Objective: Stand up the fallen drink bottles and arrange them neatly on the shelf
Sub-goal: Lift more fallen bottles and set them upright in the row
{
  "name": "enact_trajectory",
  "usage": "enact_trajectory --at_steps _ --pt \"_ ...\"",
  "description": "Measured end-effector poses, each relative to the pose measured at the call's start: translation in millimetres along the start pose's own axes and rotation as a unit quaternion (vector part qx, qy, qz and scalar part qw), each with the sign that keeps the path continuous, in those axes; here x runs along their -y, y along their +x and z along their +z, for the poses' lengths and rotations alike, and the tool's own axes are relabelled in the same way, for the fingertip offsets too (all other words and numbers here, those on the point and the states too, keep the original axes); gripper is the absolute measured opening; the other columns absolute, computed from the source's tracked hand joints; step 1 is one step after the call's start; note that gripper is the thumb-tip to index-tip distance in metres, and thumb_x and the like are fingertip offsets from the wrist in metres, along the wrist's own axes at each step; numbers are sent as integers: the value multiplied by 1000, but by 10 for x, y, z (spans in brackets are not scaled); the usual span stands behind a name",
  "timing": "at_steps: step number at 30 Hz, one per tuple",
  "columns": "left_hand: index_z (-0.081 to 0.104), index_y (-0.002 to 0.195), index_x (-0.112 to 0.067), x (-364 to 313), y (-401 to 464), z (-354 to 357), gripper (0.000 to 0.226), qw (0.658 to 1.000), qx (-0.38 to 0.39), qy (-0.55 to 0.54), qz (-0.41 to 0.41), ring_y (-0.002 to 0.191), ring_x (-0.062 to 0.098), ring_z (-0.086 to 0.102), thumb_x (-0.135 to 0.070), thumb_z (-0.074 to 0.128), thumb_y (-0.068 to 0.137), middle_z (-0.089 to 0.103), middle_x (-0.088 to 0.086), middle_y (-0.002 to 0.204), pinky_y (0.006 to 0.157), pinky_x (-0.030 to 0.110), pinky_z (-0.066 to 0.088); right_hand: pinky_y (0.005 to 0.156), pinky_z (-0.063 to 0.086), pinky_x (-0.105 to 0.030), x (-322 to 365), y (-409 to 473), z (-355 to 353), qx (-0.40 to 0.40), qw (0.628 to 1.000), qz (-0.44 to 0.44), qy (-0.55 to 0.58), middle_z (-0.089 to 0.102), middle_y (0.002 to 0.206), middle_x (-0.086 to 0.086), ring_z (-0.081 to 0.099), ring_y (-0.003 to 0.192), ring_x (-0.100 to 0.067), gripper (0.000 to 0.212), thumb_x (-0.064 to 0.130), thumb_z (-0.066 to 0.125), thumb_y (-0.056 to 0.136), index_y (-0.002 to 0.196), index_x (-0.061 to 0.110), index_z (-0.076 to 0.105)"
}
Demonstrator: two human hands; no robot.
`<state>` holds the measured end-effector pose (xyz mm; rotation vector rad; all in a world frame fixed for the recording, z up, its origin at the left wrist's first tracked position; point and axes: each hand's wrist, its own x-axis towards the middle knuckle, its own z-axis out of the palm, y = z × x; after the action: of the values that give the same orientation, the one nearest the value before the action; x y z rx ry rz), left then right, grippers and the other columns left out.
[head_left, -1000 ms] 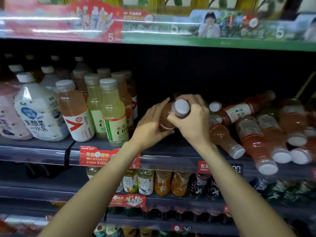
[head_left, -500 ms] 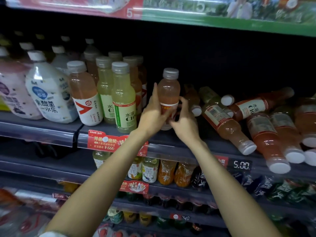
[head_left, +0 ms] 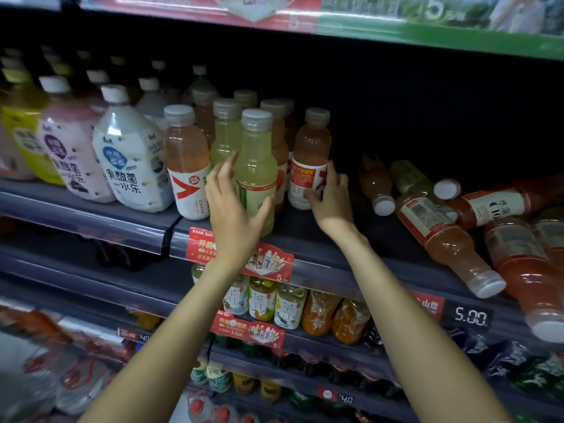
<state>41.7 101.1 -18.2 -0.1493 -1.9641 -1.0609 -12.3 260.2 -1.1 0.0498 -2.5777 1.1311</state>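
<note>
Orange bottle (head_left: 309,160) now upright on shelf (head_left: 305,236), left hand (head_left: 235,206) released

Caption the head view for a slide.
Right hand steadies an upright orange drink bottle beside the standing row; left hand hovers open; fallen bottles remain.
</note>
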Motion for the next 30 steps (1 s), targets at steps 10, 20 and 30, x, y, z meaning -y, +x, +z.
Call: enact_trajectory --at_steps 10,20,30 --pt "38 139 -8 6 -80 -18 60 998 16 -58 -31 128 20 41 -18 67 87 41 8 136 108 38 37 104 26 -43 -520 -167 -577 -63 934 -28 -352 41 137 -13 32 125 -38 34 22 51 93 126 20 56" --pt "58 119 -12 -306 -478 230 29 975 179 -69 108 108 13 50 -13 57 90 59 1 115 92 23 40 107 21 -42 -567 -129 -594 -1 864 32 -503 46 131 -18 28 128 -40 30 30 50 92 120 29 60" --pt "26 150 -23 -401 -52 879 80 899 421 -25 116 132 27 39 -4 66 83 40 9 146 109 39 34 78 42 -29 -450 -872 -845 13 965 11 -261 42 118 -15 55 92 -36 18 26 62 87 103 16 61"
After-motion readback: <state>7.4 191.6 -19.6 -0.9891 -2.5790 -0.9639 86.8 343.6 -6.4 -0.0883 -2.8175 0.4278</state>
